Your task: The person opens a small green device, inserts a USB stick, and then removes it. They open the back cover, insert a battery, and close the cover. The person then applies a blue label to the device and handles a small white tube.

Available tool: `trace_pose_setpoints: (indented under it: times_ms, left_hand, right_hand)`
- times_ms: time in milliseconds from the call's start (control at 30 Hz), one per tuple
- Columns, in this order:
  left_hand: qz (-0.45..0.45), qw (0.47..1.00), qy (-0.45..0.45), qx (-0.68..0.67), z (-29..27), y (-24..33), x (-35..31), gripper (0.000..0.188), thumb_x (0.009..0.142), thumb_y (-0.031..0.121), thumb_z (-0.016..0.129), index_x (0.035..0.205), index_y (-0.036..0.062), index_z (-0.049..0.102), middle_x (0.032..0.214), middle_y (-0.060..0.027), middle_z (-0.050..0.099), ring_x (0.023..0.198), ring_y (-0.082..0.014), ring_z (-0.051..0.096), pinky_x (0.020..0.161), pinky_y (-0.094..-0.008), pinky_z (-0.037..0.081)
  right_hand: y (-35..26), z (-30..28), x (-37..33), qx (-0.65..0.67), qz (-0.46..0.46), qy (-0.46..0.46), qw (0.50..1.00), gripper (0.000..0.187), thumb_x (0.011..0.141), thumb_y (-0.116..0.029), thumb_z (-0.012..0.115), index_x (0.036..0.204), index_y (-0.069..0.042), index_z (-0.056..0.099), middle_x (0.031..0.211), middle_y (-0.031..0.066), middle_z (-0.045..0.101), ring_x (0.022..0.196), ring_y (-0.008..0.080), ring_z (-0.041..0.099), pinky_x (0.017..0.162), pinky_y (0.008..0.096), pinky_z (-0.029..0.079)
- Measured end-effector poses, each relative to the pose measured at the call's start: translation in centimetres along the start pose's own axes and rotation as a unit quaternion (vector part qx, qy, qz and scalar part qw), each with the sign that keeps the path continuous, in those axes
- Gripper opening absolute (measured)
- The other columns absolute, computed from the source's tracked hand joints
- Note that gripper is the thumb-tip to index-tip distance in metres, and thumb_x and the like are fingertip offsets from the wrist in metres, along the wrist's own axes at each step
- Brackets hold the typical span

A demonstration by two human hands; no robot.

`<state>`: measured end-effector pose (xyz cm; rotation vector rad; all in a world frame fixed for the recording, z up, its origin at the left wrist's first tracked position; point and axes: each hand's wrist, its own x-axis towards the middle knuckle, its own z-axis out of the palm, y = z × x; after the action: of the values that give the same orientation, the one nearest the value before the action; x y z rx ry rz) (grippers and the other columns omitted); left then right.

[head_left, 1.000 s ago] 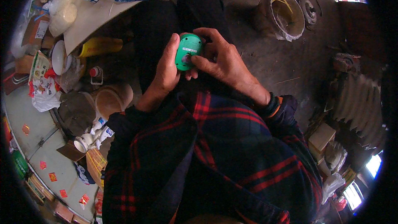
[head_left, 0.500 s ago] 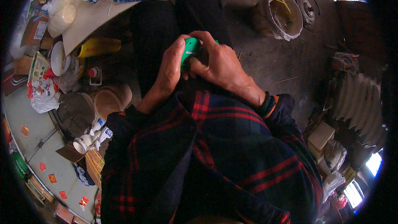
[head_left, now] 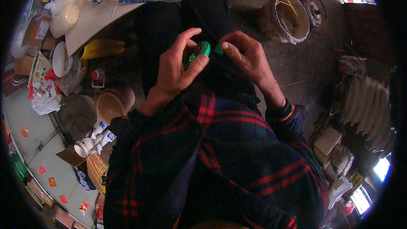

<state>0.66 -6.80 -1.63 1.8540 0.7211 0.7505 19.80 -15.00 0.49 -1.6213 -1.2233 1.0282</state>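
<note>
Facing a pale table (head_left: 91, 21), with a plastic-lined bucket (head_left: 271, 23) near the table's right end. On the table's near side, holds the left hand (head_left: 174, 63) half-curled and, more toward the table's right end, the right hand (head_left: 249, 57) closed at thumb and forefinger. Grips a green oval device (head_left: 205, 47), partly hidden, in the left hand on the table's near side, with thumb across it. Pinches a small green piece (head_left: 219, 49) in the right hand, likewise on the table's near side, apart from the device.

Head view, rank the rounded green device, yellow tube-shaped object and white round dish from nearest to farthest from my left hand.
1. Rounded green device: in the left hand.
2. Yellow tube-shaped object: to its left.
3. White round dish: farther left.
</note>
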Motion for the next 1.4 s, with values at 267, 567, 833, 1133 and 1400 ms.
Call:
trace_pose_setpoints:
  times_ms: [267,567,833,1133,1400]
  left_hand:
    - [0.100,0.982,0.017,0.162,-0.3,0.8,0.1,0.083,0.068,0.040,0.080,0.133,0.0046,0.043,0.099,-0.0128,0.062,0.085,-0.0262,0.064,0.072,-0.0343,0.053]
    - [0.103,0.982,0.024,0.154,-0.2,0.6,0.1,0.080,0.070,0.039,0.078,0.132,0.0046,0.044,0.097,-0.0120,0.061,0.081,-0.0241,0.064,0.068,-0.0321,0.052]
    - [-0.326,0.833,-0.022,-0.446,0.2,-0.7,0.0,0.059,0.097,0.055,0.032,0.111,0.0046,0.059,0.080,-0.0034,0.061,0.052,-0.0101,0.052,0.041,-0.0193,0.031]
    - [-0.354,0.780,-0.020,-0.516,0.1,-1.4,0.0,0.067,0.096,0.058,0.028,0.115,0.0007,0.056,0.082,-0.0057,0.064,0.051,-0.0124,0.053,0.037,-0.0206,0.032]
    - [-0.373,0.752,-0.019,-0.543,0.1,-1.2,0.0,0.064,0.095,0.058,0.033,0.113,0.0021,0.057,0.080,-0.0058,0.063,0.053,-0.0135,0.055,0.040,-0.0212,0.033]
  right_hand:
    - [0.3,0.3,-0.1,0.007,0.029,-0.042,0.999,0.029,0.092,-0.027,0.060,0.095,0.001,0.063,0.079,0.0121,0.064,0.075,0.0153,0.059,0.067,0.0326,0.048]
    - [0.0,0.5,-0.2,0.006,0.032,-0.048,0.998,0.030,0.093,-0.028,0.059,0.093,0.001,0.063,0.074,0.0101,0.063,0.071,0.0138,0.057,0.063,0.0318,0.048]
    - [0.1,1.2,-0.4,0.021,0.010,-0.027,0.999,0.023,0.091,-0.022,0.062,0.093,0.000,0.063,0.077,0.0091,0.064,0.072,0.0128,0.058,0.065,0.0306,0.048]
    - [-0.5,1.8,-0.5,-0.007,-0.006,-0.064,0.998,0.020,0.090,-0.020,0.063,0.094,0.000,0.063,0.079,0.0096,0.065,0.072,0.0126,0.059,0.064,0.0310,0.049]
    - [0.3,1.7,-0.5,-0.021,-0.014,-0.033,0.999,0.018,0.089,-0.017,0.064,0.094,0.000,0.064,0.078,0.0109,0.065,0.071,0.0140,0.061,0.064,0.0315,0.050]
